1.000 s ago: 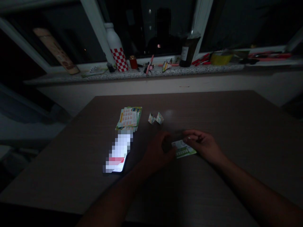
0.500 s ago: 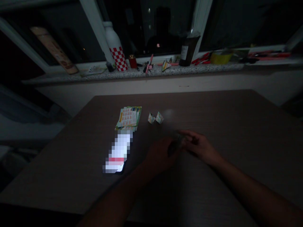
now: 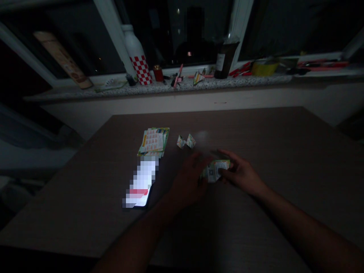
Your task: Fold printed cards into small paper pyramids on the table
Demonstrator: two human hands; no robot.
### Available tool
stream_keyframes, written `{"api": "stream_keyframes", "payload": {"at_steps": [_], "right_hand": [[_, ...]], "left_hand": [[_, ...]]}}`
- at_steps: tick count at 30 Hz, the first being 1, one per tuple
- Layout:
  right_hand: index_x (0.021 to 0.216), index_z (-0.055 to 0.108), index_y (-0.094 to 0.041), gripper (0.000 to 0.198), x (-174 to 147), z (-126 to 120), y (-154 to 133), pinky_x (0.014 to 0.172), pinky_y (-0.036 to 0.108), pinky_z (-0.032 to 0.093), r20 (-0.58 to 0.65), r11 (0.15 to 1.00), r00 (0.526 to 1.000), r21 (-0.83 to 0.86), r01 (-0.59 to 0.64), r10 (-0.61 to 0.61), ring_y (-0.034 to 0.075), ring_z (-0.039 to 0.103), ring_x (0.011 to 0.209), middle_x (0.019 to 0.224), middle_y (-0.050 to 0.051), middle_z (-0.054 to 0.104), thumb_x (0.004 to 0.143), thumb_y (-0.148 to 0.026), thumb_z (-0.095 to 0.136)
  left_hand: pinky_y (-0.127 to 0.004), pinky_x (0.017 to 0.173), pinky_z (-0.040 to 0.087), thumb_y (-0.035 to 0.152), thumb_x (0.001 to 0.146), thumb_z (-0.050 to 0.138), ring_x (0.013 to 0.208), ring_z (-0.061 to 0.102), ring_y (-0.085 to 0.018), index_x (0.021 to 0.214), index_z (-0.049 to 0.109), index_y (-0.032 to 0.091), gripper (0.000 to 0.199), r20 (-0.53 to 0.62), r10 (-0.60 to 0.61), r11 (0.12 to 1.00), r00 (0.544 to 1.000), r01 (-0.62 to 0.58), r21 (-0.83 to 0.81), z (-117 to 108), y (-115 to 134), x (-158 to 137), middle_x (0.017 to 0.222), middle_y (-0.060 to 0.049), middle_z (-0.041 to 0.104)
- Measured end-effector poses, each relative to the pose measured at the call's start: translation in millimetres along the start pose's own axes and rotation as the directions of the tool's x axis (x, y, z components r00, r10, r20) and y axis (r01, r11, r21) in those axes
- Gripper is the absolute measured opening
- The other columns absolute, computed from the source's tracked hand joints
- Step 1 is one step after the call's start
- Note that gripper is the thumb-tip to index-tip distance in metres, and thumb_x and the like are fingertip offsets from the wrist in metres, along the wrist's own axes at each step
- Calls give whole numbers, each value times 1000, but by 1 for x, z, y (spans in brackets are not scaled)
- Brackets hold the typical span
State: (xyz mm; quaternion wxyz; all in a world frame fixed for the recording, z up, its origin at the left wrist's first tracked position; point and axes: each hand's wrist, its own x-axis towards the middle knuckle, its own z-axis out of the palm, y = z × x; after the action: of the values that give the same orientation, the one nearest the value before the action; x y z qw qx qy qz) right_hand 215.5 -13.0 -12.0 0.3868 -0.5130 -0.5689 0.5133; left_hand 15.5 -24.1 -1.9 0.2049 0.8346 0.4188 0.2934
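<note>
A small printed paper [image 3: 212, 174], green-edged with a square code on it and some fold lines, is between my hands above the table. My right hand [image 3: 241, 172] pinches its right side between thumb and fingers. At the left edge of the paper, my left hand [image 3: 189, 180] has its fingers spread and slightly blurred; whether they touch the paper is hard to see. Just beyond my hands stand two pointed folded paper pieces [image 3: 186, 141], side by side with their corners close together.
A stack of printed sheets [image 3: 155, 141] lies left on the table [image 3: 256, 132], with a lit, blurred-out phone [image 3: 143, 180] in front of it. On the windowsill [image 3: 113, 90] stand a red-checked white bottle [image 3: 139, 57], a dark bag [image 3: 224, 60] and yellow tape [image 3: 264, 68].
My left hand's fingers have spread and shifted a little left. The paper, earlier a dark blur between my hands, now shows its printed face. My right hand keeps its hold.
</note>
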Motion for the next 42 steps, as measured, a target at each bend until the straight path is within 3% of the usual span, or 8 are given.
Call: {"api": "stream_keyframes", "payload": {"at_steps": [3, 9, 11, 15, 21, 26, 35, 42], "right_hand": [[131, 45, -19, 61, 0, -2, 3, 38, 20, 39, -22, 996, 1000, -93, 18, -20, 11, 51, 40, 53, -5, 57, 73, -21, 62], [116, 59, -22, 40, 5, -2, 13, 68, 29, 52, 18, 948, 975, -227, 222, -224, 18, 65, 79, 101, 5, 68, 75, -22, 62], [113, 61, -22, 35, 6, -3, 15, 70, 30, 52, 47, 917, 970, -320, 240, -237, 18, 65, 78, 97, 5, 69, 78, -24, 61], [111, 63, -23, 32, 5, -7, 13, 64, 31, 51, 95, 768, 954, -572, 286, -285, 18, 63, 66, 82, 4, 68, 80, -31, 62], [95, 71, -22, 18, 5, -13, 9, 87, 43, 46, 201, 506, 856, -733, 454, -476, 28, 56, 102, 108, 11, 62, 79, -29, 66], [88, 71, -22, 13, 6, -12, 10, 83, 38, 47, 367, 569, 836, -613, 548, -408, 22, 61, 90, 92, 7, 66, 81, -18, 61], [94, 70, -22, 21, 4, -16, 9, 88, 40, 46, 371, 629, 856, -581, 516, -359, 23, 59, 97, 102, 7, 64, 74, -17, 66], [91, 70, -23, 20, 5, -14, 10, 87, 38, 46, 347, 641, 868, -585, 496, -355, 22, 60, 94, 99, 6, 65, 72, -17, 67]], "left_hand": [[-48, 107, 27, 10, 72, 57, 135, 25, -29, 120, 55, 26, 51, 77, 126, 979, 989, -136, 150, -5, 0, -1, 148, -8, 26], [-45, 107, 22, 13, 76, 58, 131, 33, -24, 106, 64, 24, 32, 237, 211, 925, 948, -272, 266, -10, 1, 1, 139, -7, 43], [-44, 105, 24, 17, 80, 57, 126, 39, -24, 102, 65, 23, 24, 258, 208, 916, 943, -280, 286, -10, 0, 2, 133, -6, 50], [-45, 104, 25, 26, 85, 55, 117, 45, -24, 95, 67, 23, 16, 287, 196, 909, 938, -283, 306, -12, -2, 3, 117, -5, 61], [-50, 107, 13, 29, 86, 54, 118, 44, -24, 96, 67, 26, 16, 279, 203, 904, 939, -289, 316, -10, 0, 1, 108, -2, 65], [-44, 103, 22, 29, 86, 53, 105, 52, -21, 95, 66, 24, 16, 338, 204, 919, 919, -298, 258, -8, -4, 3, 98, -3, 67], [-36, 92, 33, 24, 85, 53, 95, 56, -20, 92, 65, 20, 14, 355, 131, 974, 926, -186, 126, -11, -7, 9, 93, -3, 66], [-34, 79, 39, 32, 89, 48, 89, 55, -21, 88, 63, 16, 21, 247, -33, 969, 968, -29, 246, 6, -6, 11, 89, -6, 62]]}}
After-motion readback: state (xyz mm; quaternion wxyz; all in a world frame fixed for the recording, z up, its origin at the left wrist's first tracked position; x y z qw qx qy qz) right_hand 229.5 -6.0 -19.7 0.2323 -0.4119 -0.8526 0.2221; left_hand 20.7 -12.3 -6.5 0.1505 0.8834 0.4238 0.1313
